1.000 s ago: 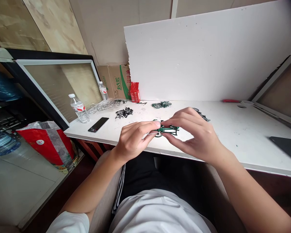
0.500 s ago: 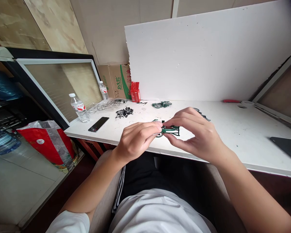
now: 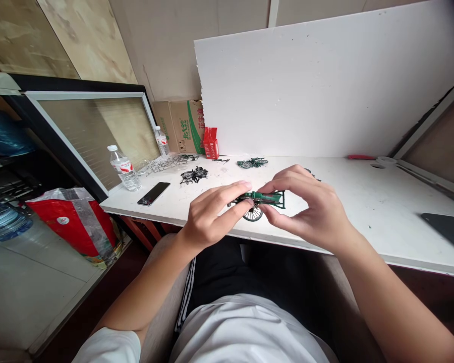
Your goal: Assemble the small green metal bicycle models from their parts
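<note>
Two clear, white-capped bottles are stood at left of centre on the white counter [image 3: 393,201]: front bottle [image 3: 124,171], rear bottle [image 3: 162,143]. A black phone [image 3: 154,193] is laid flat near the former. Behind, a cardboard box [image 3: 177,125], printed in green, is placed; a small red box [image 3: 211,144] is set by its right end. A large white board [image 3: 306,91] is stood across upper centre and right. A red bag [image 3: 75,222] is placed at lower left, below a dark-framed panel [image 3: 98,131].

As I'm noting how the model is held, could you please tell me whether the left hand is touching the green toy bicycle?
Touching: the head view shows the left hand pinching one end of the green toy bicycle.
</note>
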`<control>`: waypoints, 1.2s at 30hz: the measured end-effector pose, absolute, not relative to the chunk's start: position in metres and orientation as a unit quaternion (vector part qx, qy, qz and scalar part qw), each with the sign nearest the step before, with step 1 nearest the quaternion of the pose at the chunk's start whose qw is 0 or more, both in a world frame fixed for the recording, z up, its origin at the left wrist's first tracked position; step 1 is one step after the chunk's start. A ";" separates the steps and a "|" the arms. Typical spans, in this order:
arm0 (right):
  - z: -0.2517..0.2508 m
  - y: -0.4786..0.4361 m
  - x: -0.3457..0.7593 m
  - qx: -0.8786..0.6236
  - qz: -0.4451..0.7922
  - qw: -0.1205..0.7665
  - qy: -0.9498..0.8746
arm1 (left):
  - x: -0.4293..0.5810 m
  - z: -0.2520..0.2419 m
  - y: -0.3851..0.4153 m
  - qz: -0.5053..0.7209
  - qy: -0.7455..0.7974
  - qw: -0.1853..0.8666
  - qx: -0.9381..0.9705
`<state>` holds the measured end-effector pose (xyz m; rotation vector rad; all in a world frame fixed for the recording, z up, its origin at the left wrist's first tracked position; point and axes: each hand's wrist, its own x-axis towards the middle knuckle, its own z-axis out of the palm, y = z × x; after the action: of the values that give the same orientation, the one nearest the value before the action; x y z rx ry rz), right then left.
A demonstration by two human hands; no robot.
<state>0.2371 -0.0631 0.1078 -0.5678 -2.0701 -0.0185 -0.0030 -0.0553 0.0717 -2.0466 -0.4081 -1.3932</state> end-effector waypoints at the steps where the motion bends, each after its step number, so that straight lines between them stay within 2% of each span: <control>1: 0.108 -0.063 0.237 -0.237 -0.001 0.478 -0.846 | -0.003 0.071 -0.054 -0.531 -0.159 0.304 -0.775; 11: 0.098 -0.044 0.247 -0.316 0.125 0.467 -0.816 | 0.000 0.072 -0.048 -0.573 -0.145 0.139 -0.794; 23: 0.097 -0.040 0.245 -0.325 0.185 0.462 -0.804 | -0.004 0.066 -0.040 -0.576 -0.165 0.192 -0.778; 30: 0.095 -0.039 0.244 -0.321 0.214 0.471 -0.793 | 0.001 0.067 -0.042 -0.606 -0.160 0.172 -0.760; 36: 0.093 -0.037 0.245 -0.311 0.205 0.475 -0.797 | 0.000 0.065 -0.043 -0.598 -0.170 0.208 -0.755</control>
<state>0.2449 -0.0368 0.0927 -0.7609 -1.9495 0.5003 -0.0002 -0.0432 0.0652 -2.1013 -0.4740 -1.6643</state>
